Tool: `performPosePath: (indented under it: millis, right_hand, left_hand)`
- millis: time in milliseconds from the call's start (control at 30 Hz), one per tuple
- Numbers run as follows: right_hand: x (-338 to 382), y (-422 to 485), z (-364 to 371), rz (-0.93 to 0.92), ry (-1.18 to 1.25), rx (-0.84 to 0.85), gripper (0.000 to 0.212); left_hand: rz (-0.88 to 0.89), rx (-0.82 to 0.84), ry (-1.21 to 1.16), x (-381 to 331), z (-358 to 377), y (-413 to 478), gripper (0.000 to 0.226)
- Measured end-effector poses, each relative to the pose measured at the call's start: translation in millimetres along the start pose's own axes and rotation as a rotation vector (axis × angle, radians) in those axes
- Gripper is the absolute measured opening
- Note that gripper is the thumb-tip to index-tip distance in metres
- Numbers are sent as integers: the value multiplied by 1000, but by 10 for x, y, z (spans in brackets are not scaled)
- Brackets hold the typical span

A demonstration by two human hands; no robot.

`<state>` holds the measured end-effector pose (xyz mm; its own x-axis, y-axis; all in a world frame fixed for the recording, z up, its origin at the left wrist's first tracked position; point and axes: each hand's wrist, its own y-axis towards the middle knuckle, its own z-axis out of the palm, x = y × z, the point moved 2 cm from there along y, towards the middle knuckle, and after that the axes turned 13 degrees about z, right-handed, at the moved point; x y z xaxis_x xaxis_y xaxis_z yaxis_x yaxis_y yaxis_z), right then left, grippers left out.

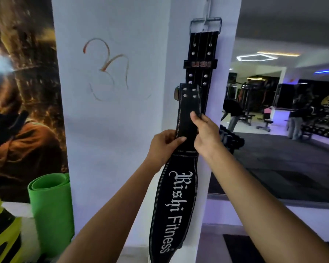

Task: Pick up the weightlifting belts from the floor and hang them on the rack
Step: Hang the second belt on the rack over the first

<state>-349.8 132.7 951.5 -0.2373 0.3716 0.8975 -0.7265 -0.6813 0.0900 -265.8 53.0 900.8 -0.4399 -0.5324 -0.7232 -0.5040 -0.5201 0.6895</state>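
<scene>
A black weightlifting belt with white stitching and white lettering (176,204) is held upright against the white pillar, its buckle end up. My left hand (162,147) pinches its left edge at the narrow strap. My right hand (204,130) grips the strap's right edge a little higher. Behind and above it a second black belt with metal studs (199,54) hangs by its steel buckle from a white hook (206,14) on the pillar. The held belt's top overlaps the hanging belt's lower part.
A rolled green mat (51,211) stands at the pillar's left beside a yellow and black object (2,234). A dark poster covers the left wall. To the right a large mirror (285,130) reflects gym benches and people.
</scene>
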Motion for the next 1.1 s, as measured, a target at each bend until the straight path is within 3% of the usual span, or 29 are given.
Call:
performPosePath:
  millis: [100,233,333,467,600,767,933,1100]
  right_hand:
    - [177,-11,-38,-30,33,-20,58]
    - [324,-136,-104,-27,40,-37,42]
    - [460,-183,-149,-22,30,-11,36]
    - [606,-275,-171,-49,16,-32,44]
    - [691,-345,-199,-60,10,-16,4]
    - [662,-470,-253,-42,-6,-20,5]
    - [681,-569,-269,-65,-3,-58,23]
    - [686,-672,-313,-56,-12,-70,20]
  left_hand:
    - [-11,-54,-58,7,121,-125,14]
    - [-12,18,-53,-8,239,-239,25]
    - [-95,135,58,72,293,-403,11]
    - [-69,45,-167,-96,360,-382,4]
    - [-133,132,-153,-12,408,-567,17]
    - [-272,238,-116,382,341,-1023,26]
    - [-206,198,-111,237,416,-833,26]
    - [-280,236,-80,387,426,-1042,29]
